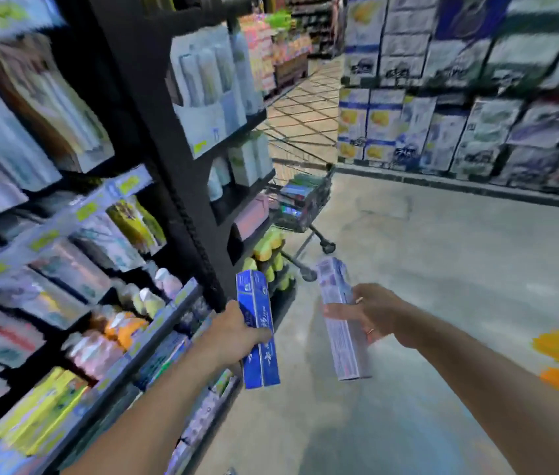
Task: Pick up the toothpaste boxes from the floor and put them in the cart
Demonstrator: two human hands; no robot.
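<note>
Gripping a blue toothpaste box (259, 329) around its middle, the left hand (237, 332) had its fingers curled round it beside the shelf (154, 341). The right hand (372, 311) held a pale toothpaste box (339, 320), fingers wrapped round its middle and thumb on top. Both boxes were held above the grey floor (442, 262), well short of the cart (300, 204) ahead, which already held boxes.

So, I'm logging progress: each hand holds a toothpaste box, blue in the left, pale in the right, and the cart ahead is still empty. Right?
Not quite: the head view shows the cart already holds boxes. The rest stands: the left hand grips the blue box, the right hand the pale box.
</note>
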